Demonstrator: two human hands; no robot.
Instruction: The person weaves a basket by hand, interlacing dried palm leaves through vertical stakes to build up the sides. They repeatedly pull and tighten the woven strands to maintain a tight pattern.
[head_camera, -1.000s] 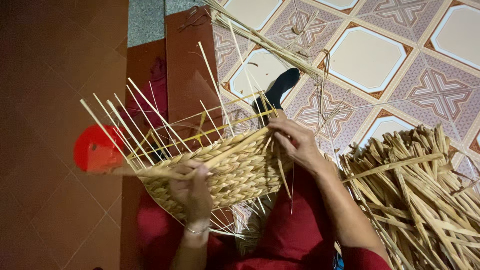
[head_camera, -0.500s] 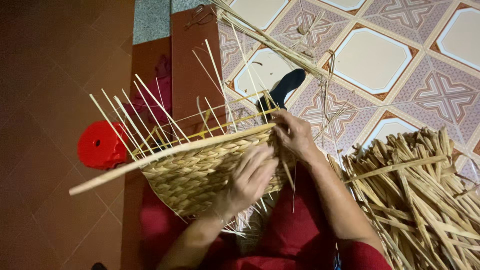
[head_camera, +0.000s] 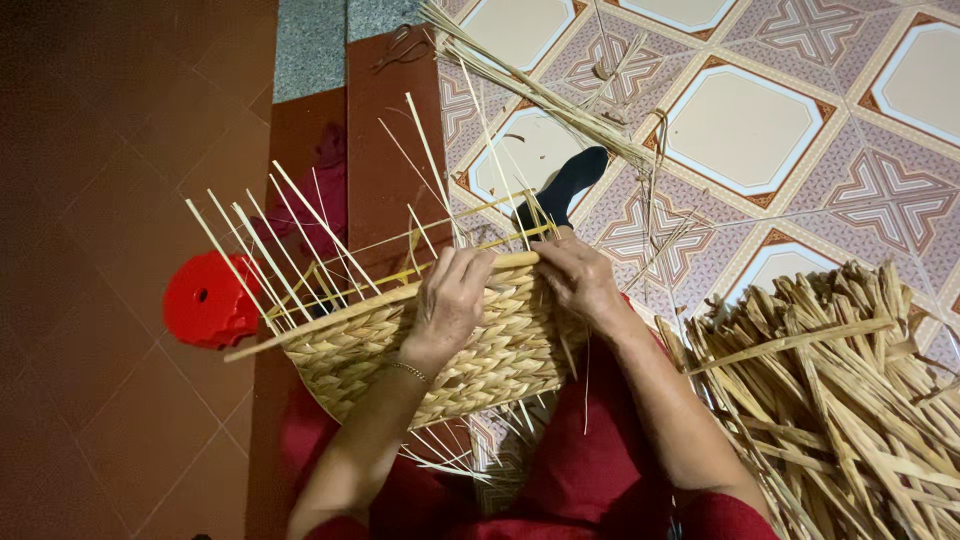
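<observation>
Since the earlier frames the left hand (head_camera: 455, 300) is seen shifted from the lower face of the half-woven, pale straw basket (head_camera: 430, 350) up to its top edge, where it is now closed over the rim beside the right hand (head_camera: 578, 278).

Landmark taken: the basket, held across the lap over red cloth (head_camera: 590, 450). Its long axis is observed running from lower left to upper right, along a flat pale strip of reed (head_camera: 330, 318) that follows the rim and juts out past the basket's left end.

Left hand: fingers curled over the rim near the middle of the basket, grasping rim and strip together. Right hand: clenched on the right end of the rim, fingertips pinched on the weave; what exactly is pinched cannot be told. The two hands are set just beside each other, the left nearer the basket's middle, the right at its right corner.

Thin upright stakes (head_camera: 270, 250) are noted fanning up and leftward from the rim. A round red plastic object (head_camera: 205, 300) lies just left of the basket. A heap of dried straw strips (head_camera: 840, 400) lies to the basket's right, well apart from it. A dark foot-shaped form (head_camera: 565, 190) is seen beyond the rim, on the patterned tile floor (head_camera: 740, 130).
</observation>
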